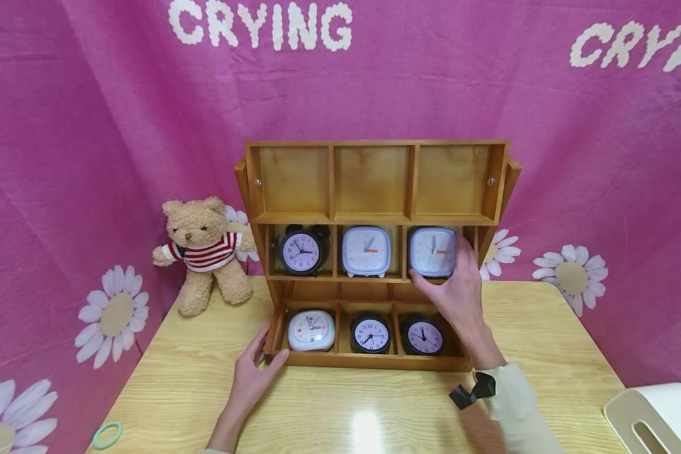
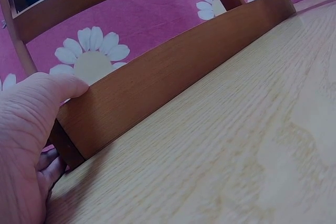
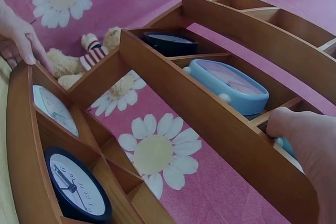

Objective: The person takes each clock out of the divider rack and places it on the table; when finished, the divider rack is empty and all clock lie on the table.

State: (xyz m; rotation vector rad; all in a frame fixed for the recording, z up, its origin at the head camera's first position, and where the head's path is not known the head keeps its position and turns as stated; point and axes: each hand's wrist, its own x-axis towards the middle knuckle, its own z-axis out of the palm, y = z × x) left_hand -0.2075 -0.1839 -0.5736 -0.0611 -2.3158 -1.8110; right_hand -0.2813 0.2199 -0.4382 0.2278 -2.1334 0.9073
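Observation:
My right hand (image 1: 459,290) grips a blue square alarm clock (image 1: 433,252), thumb at its lower left and fingers along its right side. That clock sits in the right compartment of the middle tier of a wooden shelf (image 1: 374,219). My left hand (image 1: 252,375) holds the shelf's lower left corner, its thumb on the front board in the left wrist view. Beside the held clock is another blue alarm clock (image 1: 366,251), then a black twin-bell alarm clock (image 1: 301,252). The bottom tier bears a white oval clock (image 1: 311,330) and two round black clocks (image 1: 371,335).
The top tier (image 1: 372,180) has three compartments with nothing in them. A teddy bear (image 1: 207,255) in a striped shirt sits left of the shelf. A green ring (image 1: 107,435) lies at the table's left edge, and a white container (image 1: 658,416) stands at the right.

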